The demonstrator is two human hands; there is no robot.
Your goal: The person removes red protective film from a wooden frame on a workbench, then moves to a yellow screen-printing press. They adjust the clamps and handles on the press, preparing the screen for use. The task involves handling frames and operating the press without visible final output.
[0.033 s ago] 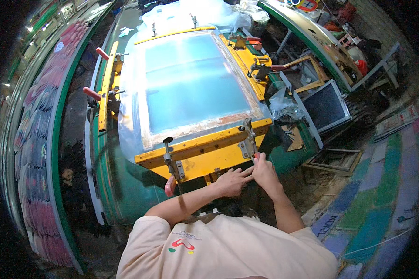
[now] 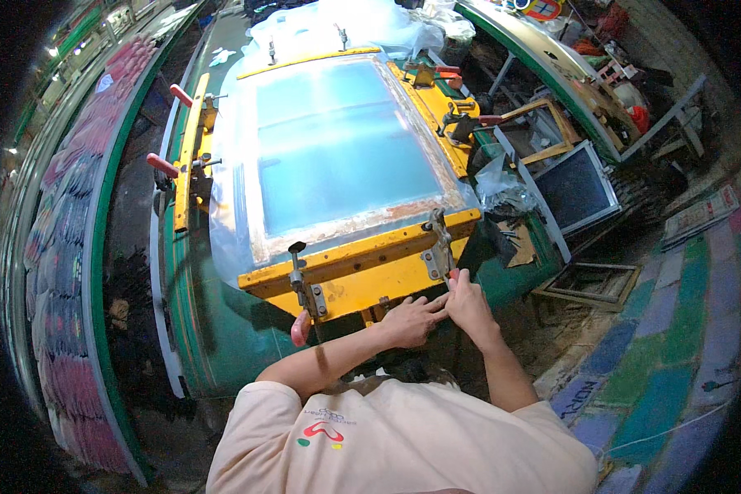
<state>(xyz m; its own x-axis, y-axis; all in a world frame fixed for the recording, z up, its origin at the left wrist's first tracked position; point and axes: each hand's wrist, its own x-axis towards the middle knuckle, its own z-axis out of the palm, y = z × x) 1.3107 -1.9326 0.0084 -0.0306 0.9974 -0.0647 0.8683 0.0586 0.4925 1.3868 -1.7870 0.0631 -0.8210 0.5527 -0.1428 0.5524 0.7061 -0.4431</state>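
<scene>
My right hand (image 2: 469,309) is closed around the red handle (image 2: 452,278) of a metal toggle clamp (image 2: 438,247). This clamp is bolted to the right part of a yellow steel bar (image 2: 370,276), along the near edge of a framed screen (image 2: 346,148). My left hand (image 2: 409,323) lies just below the bar, its fingers stretched toward my right hand and touching or overlapping it. Nothing shows in the left hand. A second toggle clamp (image 2: 307,288) sits at the bar's left end, its red handle pointing down. The screen has a bluish mesh and a worn, pale frame.
Yellow side clamps with red handles flank the screen at left (image 2: 191,156) and right (image 2: 445,115). Clear plastic sheeting (image 2: 346,29) is heaped behind it. Gloves (image 2: 62,247) line a long rack at far left. Empty frames (image 2: 589,284) lean at right beside a patchwork floor (image 2: 659,354).
</scene>
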